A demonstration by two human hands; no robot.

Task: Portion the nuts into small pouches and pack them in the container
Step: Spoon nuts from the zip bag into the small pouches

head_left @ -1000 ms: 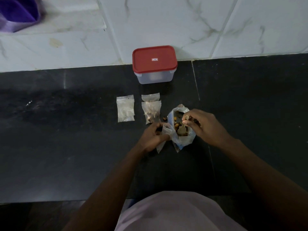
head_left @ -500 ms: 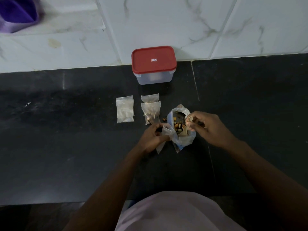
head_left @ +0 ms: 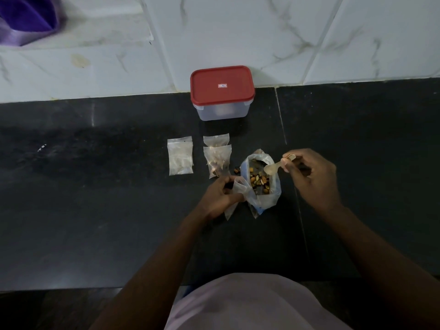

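Just left of the open bag of nuts [head_left: 262, 198], the left hand [head_left: 220, 196] pinches a small clear pouch [head_left: 238, 186] that touches the bag's side. Over the bag's far right rim, the right hand [head_left: 312, 179] grips a pale scoop [head_left: 273, 167], bowl above the nuts. Left of the bag lie two filled pouches [head_left: 217, 163], one behind the other, then a flat pouch stack [head_left: 180, 156]. Behind the bag, well apart on the dark bench [head_left: 95, 210], stands the container [head_left: 222, 110], red lid on.
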